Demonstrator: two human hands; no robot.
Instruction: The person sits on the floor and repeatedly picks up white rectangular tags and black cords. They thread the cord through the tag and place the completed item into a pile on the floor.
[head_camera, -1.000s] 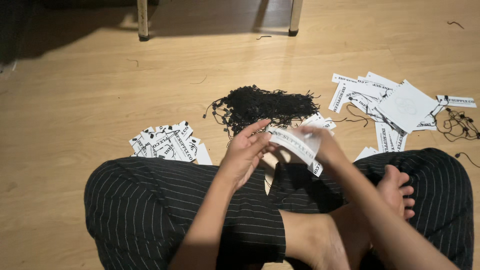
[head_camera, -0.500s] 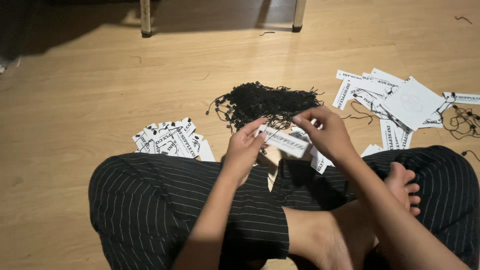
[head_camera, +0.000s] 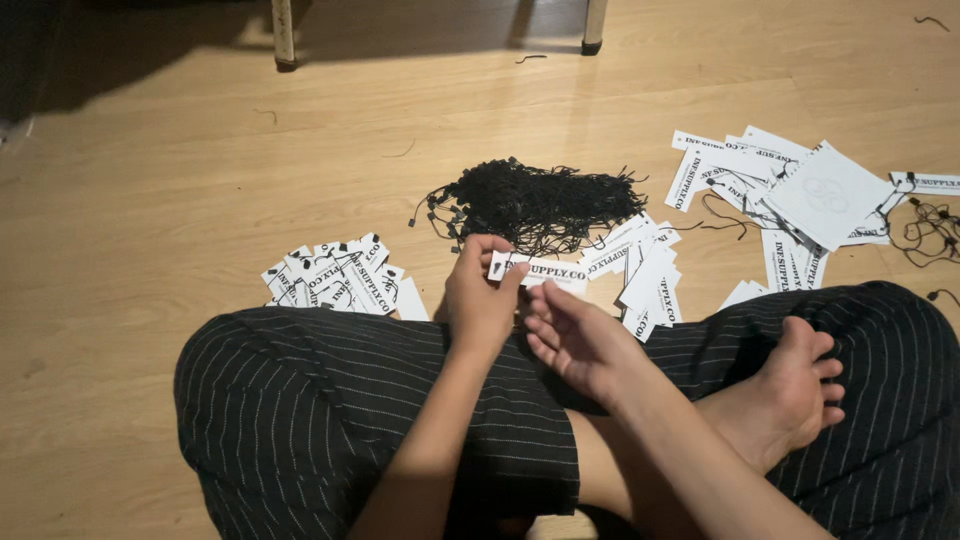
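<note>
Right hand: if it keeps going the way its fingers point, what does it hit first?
Probably the white paper tag held in the left hand. The right hand lies open, fingers aimed up-left at it. Depth is unclear; it might meet the left hand's fingers instead.

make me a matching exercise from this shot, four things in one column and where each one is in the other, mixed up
Things:
1. pile of black strings
2. single white paper tag
3. fanned stack of tags
4. big square white card

Places:
A. on the floor by the person's left knee
B. held by the left hand
C. on the floor in the middle, beyond both hands
D. on top of the scattered tags at the far right

Pairs: 1-C, 2-B, 3-A, 4-D
</note>
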